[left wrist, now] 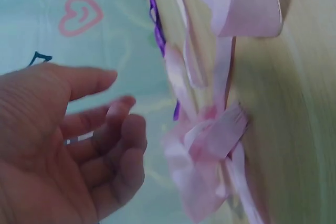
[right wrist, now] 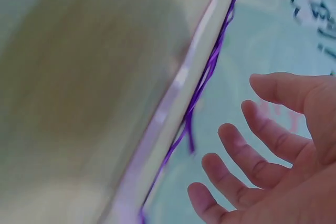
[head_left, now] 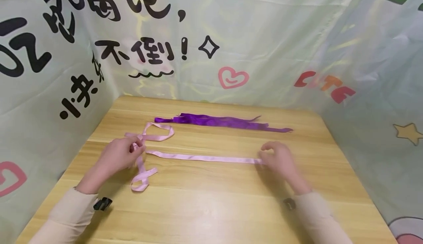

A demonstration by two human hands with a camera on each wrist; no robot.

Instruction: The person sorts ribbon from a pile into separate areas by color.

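A pink ribbon (head_left: 205, 158) lies stretched along the wooden table, with a small loop (head_left: 158, 138) and a curled tail (head_left: 140, 181) at its left end. In the left wrist view this end is a bunched pink ribbon (left wrist: 205, 150). My left hand (head_left: 123, 152) is over the bunched end, fingers loosely bent; a gap shows between thumb and fingertips, with nothing held. At the ribbon's far right end hovers my right hand (head_left: 277, 159), blurred in the head view. The right wrist view shows its fingers (right wrist: 231, 135) spread and relaxed, apart from the pink ribbon (right wrist: 163, 108).
Farther back on the table (head_left: 211, 207) lies a bundle of purple ribbons (head_left: 221, 121), roughly parallel to the pink one. Printed cloth (head_left: 264, 34) hangs behind the table and on both sides. Each sleeve carries a small dark device near the wrist.
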